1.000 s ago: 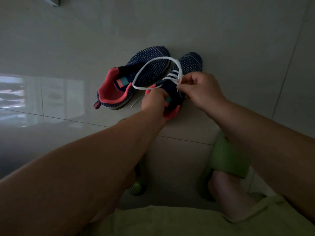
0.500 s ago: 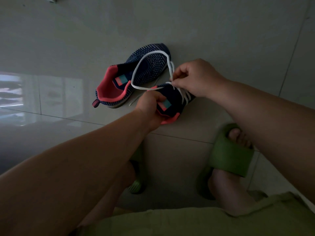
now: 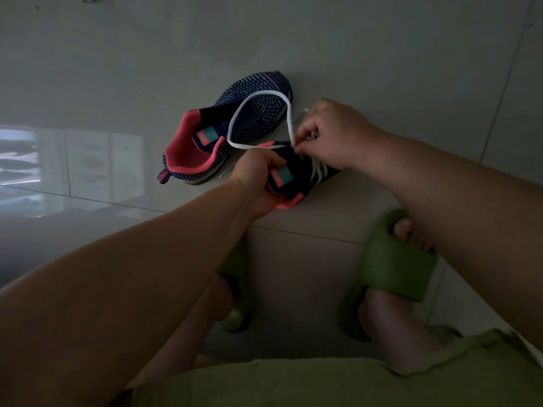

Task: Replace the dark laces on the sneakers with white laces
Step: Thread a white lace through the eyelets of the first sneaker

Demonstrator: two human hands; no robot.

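Observation:
Two navy knit sneakers with coral collars lie on the tiled floor. The far sneaker (image 3: pixel 235 127) lies alone, with no lace visible in it. The near sneaker (image 3: pixel 296 174) carries white lace rows across its front. My left hand (image 3: pixel 257 177) grips its collar and tongue edge. My right hand (image 3: pixel 332 133) pinches the white lace (image 3: pixel 258 96) near the upper eyelets. The lace arcs in a big loop over the far sneaker and back to my hands. The near sneaker's toe is hidden behind my right hand.
A loose white lace end (image 3: pixel 227 171) lies on the floor between the sneakers. My feet in green slides (image 3: pixel 393 268) stand just below the near sneaker. Pale glossy tiles (image 3: pixel 382 54) stretch around the shoes.
My right hand has moved right and lower along the near sneaker, drawing the lace loop with it. My left hand keeps its grip on the collar.

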